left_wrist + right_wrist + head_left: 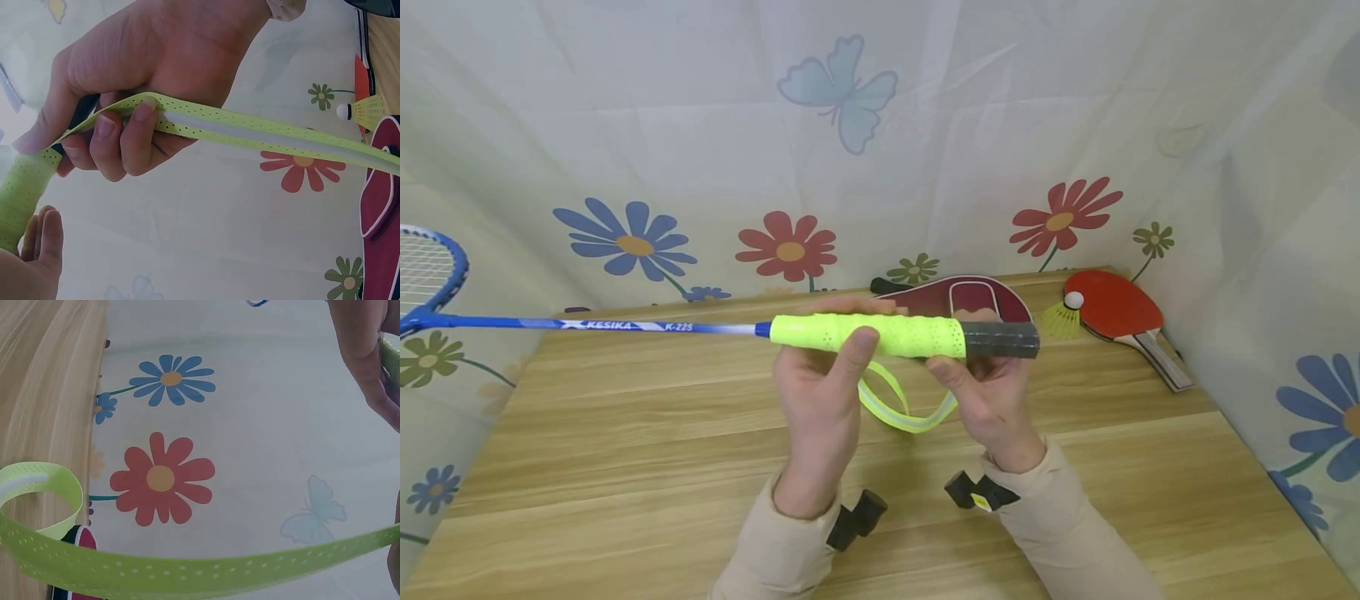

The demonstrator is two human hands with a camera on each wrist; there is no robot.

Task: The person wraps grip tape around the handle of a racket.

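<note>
Head view: the left hand held the badminton racket over the desk, thumb across its yellow-wrapped handle — the right hand pinched loose tape near the black end. Left wrist view: the tape stretched straight from the right hand. Right wrist view: it made a loop

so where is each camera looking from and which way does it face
Head: worn on the head, facing forward and down at the racket over the wooden table; left hand, right hand and both sleeves show.
Left wrist: on that wrist, image sideways, facing the flowered backdrop; right hand and some sleeve at top, left hand lower left.
Right wrist: on that wrist, also sideways, facing the flowered backdrop; left hand upper right, right hand barely at the right edge.
Shared: head and left wrist both show the shuttlecock.
</note>
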